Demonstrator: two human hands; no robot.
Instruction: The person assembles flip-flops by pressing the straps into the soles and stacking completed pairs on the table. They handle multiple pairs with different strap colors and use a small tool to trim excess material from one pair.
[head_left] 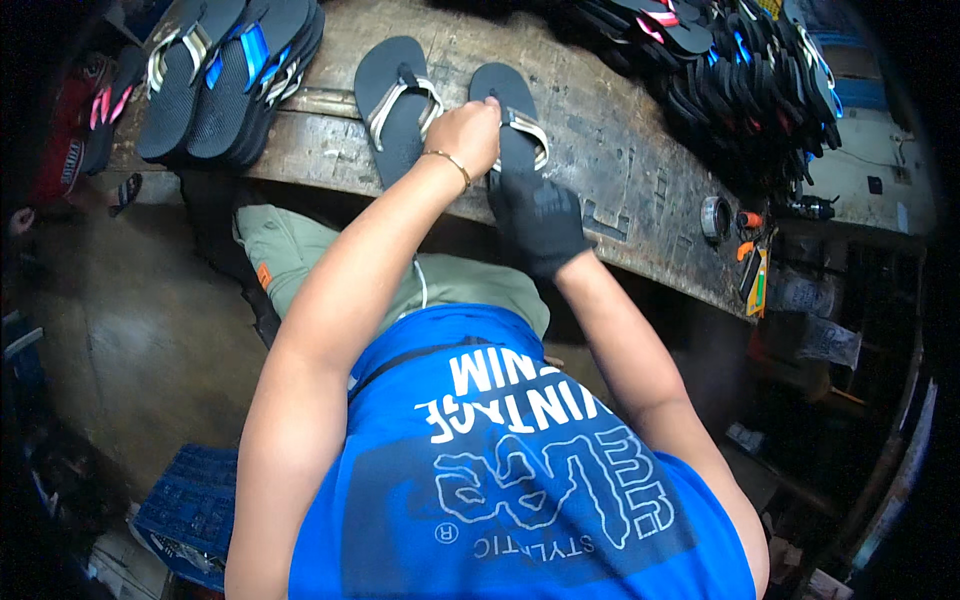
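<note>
Two dark grey flip-flops with cream and brown straps lie on the worn wooden workbench, toes pointing away from me. My bare left hand [468,137], a thin bracelet at its wrist, is closed at the strap of the right flip-flop [508,92], near the toe post. In a black glove, my right hand [542,218] grips the same flip-flop by its heel end, which the glove partly hides. The left flip-flop [392,92] lies close beside it, and my left wrist covers some of its edge.
Stacked flip-flops [228,95] with blue and cream straps stand at the bench's left end. A large dark heap of flip-flops [745,90] covers the far right. A tape roll [715,218] and an orange-and-black cutter [747,268] lie near the right edge of the workbench [610,130]. A blue crate [190,510] sits on the floor.
</note>
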